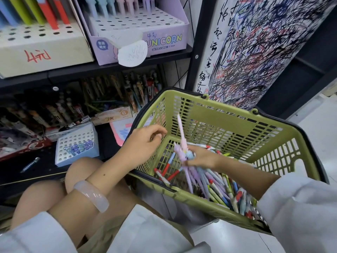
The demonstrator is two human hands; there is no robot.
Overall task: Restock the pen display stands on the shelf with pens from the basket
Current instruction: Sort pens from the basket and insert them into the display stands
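Note:
A green plastic basket [237,114] sits tilted at my right, with several loose pens [220,187] heaped in its bottom. My right hand [202,157] reaches into it and grips a bunch of pastel pink, purple and blue unicorn pens [182,148]; one pink pen sticks up above the hand. My left hand [145,141] hovers at the basket's left rim with loosely curled fingers and holds nothing. On the upper shelf stands the purple UNICORN display stand [164,41], with pastel pens in its back rows and bare holes in front.
A beige stand [42,50] with coloured pens is left of the purple one. On the lower shelf sit a white-blue holed stand [76,143], boxes of packaged pens and a loose pen [30,164]. A scribbled panel [264,52] rises behind the basket. My knees are below.

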